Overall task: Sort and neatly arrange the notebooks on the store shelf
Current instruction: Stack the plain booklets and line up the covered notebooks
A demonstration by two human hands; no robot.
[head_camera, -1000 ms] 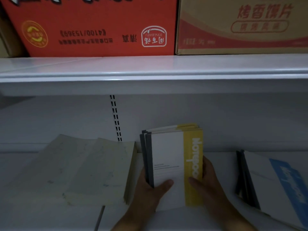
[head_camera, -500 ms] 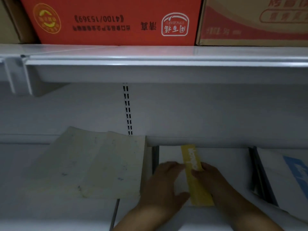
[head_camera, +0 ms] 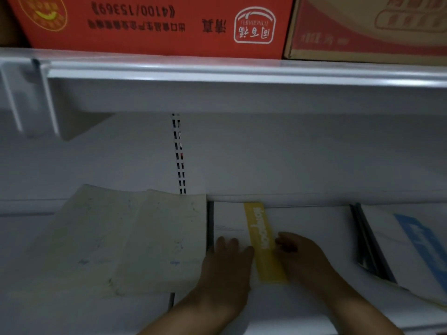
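Note:
A stack of white notebooks with a yellow band (head_camera: 260, 228) lies flat on the white shelf (head_camera: 72, 310), its far edge against the back wall. My left hand (head_camera: 226, 264) rests flat on the white part of the top cover, fingers straight. My right hand (head_camera: 300, 255) lies on the right side of the stack, fingertips at the yellow band. A pale cream notebook pile (head_camera: 135, 240) lies directly to the left. At the right, a stack of white notebooks with a blue band (head_camera: 406, 247) lies skewed.
An upper shelf board (head_camera: 242, 76) hangs overhead and carries a red carton (head_camera: 157, 22) and a brown carton (head_camera: 370, 27). A slotted upright (head_camera: 179, 153) runs down the back wall.
The yellow-banded stack stood upright between my hands a second ago; now it lies flat on the shelf, pushed to the back wall. My hands moved onto its top cover.

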